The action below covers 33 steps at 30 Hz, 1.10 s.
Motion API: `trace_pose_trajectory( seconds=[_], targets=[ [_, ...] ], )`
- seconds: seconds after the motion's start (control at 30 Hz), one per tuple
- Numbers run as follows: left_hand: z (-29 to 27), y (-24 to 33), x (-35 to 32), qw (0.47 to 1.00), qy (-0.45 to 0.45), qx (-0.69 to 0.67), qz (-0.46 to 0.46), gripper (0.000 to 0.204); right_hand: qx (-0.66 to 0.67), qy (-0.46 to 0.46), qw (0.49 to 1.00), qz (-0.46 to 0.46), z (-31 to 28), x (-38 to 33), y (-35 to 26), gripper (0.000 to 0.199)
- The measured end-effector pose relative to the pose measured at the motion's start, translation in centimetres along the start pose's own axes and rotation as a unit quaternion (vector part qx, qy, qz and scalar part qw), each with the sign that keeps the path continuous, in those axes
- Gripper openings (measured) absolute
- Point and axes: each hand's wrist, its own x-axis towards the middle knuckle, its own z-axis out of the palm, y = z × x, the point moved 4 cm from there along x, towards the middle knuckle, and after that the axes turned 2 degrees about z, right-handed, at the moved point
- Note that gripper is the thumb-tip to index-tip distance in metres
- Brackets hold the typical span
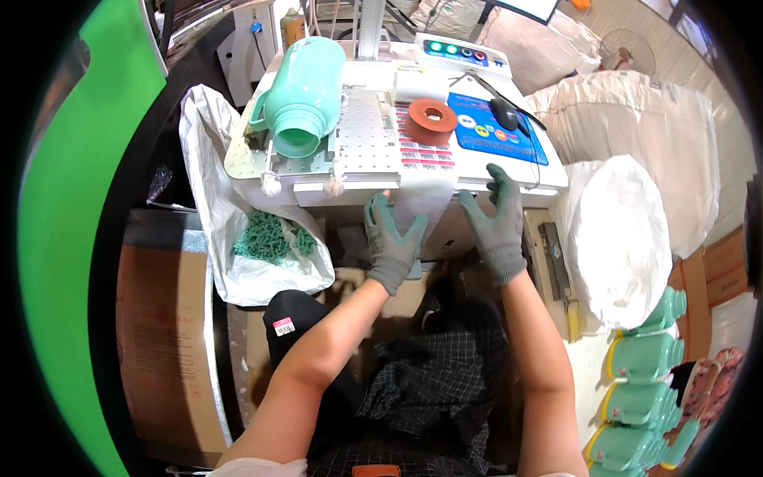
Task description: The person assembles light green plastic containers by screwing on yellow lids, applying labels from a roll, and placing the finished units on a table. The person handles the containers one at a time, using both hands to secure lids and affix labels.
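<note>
Label strip [429,159] at twelve o'clock from my lap, and its pale tail drops over the table's front edge between my gloved hands! Closest in, dark checked cloth [433,374] covers my lap, and a small red-and-white sticker [284,326] sits on my left knee. Out at nine, a cardboard box [167,342]; at three, a row of mint-green vessels [644,356]. Now the hands: at twelve, my left hand [392,242] has thumb and fingers spread wide beside the strip's tail, and I can't tell whether they touch it. At one, my right hand [501,226], fingers bent and parted, nothing between them! Between ten and eleven, a white sack [208,183] holds green shreds [266,238]; at two, another bulging white bag [612,230]. Up on the white table [505,176], a mint-green jug [306,87] lies tipped at half past eleven, mouth towards me. Just past twelve, a brown tape roll [420,127] rests on the strip; at one, a black mouse [505,114] on a blue mat [477,119]. Farther, at half past twelve, a control box [465,56] shows lit green buttons; farthest, a fan [628,52] at one!
</note>
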Motion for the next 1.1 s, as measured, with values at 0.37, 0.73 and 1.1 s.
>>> trace_pose_trajectory(
  seconds=[0.37, 0.73, 1.1],
  targets=[
    [1.3, 0.2, -0.2, 0.935, 0.073, -0.284, -0.200, 0.069, -0.233, -0.138, 0.960, -0.068, 13.0, 13.7, 1.2, 0.080],
    [2.3, -1.7, 1.3, 0.887, -0.075, -0.354, -0.285, 0.024, -0.227, -0.142, 0.958, -0.105, 11.2, 13.3, 0.0, 0.074],
    [-3.5, 3.2, -2.9, 0.885, -0.348, -0.149, -0.272, 0.033, -0.210, -0.090, 0.971, -0.074, 11.9, 13.6, -0.2, 0.070]
  ],
)
